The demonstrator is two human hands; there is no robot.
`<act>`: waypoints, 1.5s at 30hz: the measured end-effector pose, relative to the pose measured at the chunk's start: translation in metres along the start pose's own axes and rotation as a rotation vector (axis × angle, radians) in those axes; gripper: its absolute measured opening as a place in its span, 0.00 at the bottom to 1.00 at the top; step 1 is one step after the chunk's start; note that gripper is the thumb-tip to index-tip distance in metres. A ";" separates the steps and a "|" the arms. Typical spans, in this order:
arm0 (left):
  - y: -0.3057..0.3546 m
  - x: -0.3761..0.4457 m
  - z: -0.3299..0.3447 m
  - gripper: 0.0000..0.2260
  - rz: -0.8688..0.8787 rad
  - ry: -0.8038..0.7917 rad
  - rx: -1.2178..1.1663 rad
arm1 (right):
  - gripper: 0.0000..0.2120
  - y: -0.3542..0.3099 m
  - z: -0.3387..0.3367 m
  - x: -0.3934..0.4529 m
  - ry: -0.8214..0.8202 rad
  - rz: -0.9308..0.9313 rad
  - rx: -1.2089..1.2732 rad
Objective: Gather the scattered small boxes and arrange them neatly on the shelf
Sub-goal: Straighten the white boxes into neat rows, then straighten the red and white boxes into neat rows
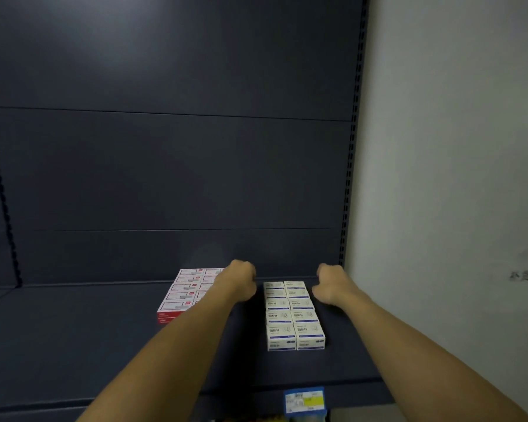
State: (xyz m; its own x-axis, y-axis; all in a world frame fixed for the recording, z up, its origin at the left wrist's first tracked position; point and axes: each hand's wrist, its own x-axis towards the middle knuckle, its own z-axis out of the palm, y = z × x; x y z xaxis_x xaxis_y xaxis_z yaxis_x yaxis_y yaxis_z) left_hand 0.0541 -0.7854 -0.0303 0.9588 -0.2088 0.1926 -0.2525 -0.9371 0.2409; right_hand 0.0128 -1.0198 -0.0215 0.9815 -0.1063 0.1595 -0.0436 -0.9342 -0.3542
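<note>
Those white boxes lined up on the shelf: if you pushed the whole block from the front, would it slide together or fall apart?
The white boxes sit in two tight rows, so they would probably slide as a block. They are low and flat, so tipping seems unlikely. The shelf looks smooth, so they likely slide easily.

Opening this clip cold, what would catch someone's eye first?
Two forearms reach in, the left hand and right hand hovering either side of the back of a tidy block of white boxes on the dark shelf. Left of it sits a block of red boxes, partly hidden by the left arm.
</note>
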 end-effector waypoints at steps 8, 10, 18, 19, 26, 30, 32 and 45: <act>0.012 -0.045 -0.013 0.10 0.077 0.059 0.171 | 0.14 0.007 -0.010 -0.043 0.087 -0.088 -0.266; 0.017 -0.060 -0.017 0.10 0.070 0.056 0.175 | 0.14 0.009 -0.013 -0.056 0.094 -0.100 -0.277; 0.042 -0.114 -0.029 0.12 0.033 0.073 0.208 | 0.14 0.016 -0.028 -0.107 0.093 -0.158 -0.245; 0.046 -0.121 -0.029 0.12 0.030 0.074 0.210 | 0.14 0.018 -0.029 -0.113 0.088 -0.163 -0.238; 0.067 -0.162 -0.027 0.10 0.045 0.075 0.209 | 0.13 0.026 -0.036 -0.149 0.089 -0.221 -0.189; 0.064 -0.180 -0.028 0.10 0.050 0.079 0.247 | 0.13 0.018 -0.042 -0.164 0.106 -0.257 -0.163; 0.061 -0.187 -0.030 0.10 0.047 0.080 0.268 | 0.14 0.012 -0.042 -0.172 0.097 -0.281 -0.136; -0.009 -0.230 -0.055 0.10 -0.087 0.105 0.266 | 0.14 -0.068 -0.007 -0.179 0.057 -0.392 -0.118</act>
State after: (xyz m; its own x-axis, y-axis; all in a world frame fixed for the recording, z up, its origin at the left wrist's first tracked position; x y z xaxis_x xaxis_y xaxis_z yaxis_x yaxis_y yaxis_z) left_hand -0.1713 -0.7137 -0.0248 0.9532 -0.1069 0.2829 -0.1133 -0.9935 0.0062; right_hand -0.1613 -0.9400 -0.0195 0.9163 0.2493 0.3134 0.3067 -0.9401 -0.1487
